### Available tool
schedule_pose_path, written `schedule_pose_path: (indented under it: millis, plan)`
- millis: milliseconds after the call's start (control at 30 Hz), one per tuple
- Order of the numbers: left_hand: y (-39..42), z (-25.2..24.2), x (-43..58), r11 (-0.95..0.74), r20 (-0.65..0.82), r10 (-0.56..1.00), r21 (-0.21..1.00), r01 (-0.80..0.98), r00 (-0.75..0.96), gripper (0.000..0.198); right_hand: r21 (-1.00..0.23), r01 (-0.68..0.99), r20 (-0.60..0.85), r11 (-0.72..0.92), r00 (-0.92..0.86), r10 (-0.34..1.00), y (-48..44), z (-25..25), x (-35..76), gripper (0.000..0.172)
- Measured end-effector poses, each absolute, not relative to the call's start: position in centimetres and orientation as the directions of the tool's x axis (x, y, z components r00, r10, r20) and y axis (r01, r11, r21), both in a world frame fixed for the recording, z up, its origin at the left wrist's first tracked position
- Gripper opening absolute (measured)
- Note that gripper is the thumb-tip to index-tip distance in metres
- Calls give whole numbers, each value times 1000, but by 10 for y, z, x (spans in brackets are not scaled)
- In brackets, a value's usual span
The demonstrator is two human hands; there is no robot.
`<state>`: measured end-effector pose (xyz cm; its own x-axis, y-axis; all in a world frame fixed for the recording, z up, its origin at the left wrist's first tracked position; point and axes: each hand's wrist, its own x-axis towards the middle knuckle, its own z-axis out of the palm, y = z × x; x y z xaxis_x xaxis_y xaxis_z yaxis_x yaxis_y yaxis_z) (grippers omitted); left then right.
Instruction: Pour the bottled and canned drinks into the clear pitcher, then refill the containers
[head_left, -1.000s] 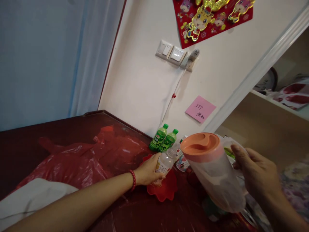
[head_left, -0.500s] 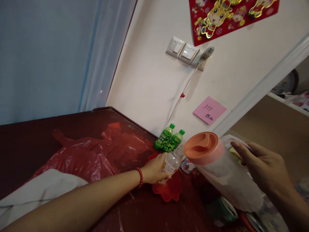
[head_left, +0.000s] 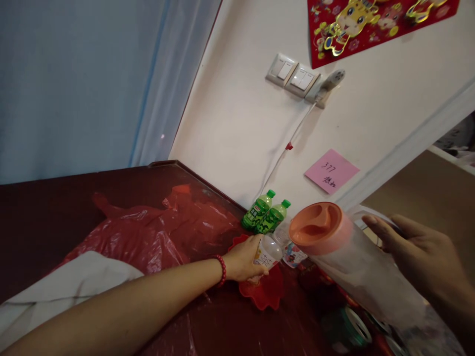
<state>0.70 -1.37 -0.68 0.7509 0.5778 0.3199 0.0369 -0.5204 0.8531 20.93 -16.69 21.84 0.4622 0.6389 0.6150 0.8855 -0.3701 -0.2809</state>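
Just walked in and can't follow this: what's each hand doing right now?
Left hand: closed around a clear, tea-labelled bottle.
Right hand: closed, holding a tilted, orange-lidded plastic pitcher.

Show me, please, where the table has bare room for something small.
Behind the red plastic bag, toward the blue surface, the table looks bare. Another patch lies in front of the red dish, left of the green can. Crowded: by the green bottles and beneath the pitcher.

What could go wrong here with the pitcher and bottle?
Pouring from the tilted pitcher could miss the narrow-necked bottle.
A bump from the pitcher, so close, could shift the bottle in the left hand.
The right hand alone holds the pitcher, so it may twist.
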Motion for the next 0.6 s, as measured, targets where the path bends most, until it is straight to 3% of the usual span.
schedule_pose_path:
  millis: [433, 600]
  plan:
    - [-17, -1, 6, -522, 303, 571, 851, 52, 763, 63, -292, 843, 552, -452, 535, 640, -161, 230, 197, 71]
    - [-17, 2, 5, -522, 290, 566, 850, 63, 772, 61, -237, 844, 556, -481, 524, 646, -158, 234, 190, 73]
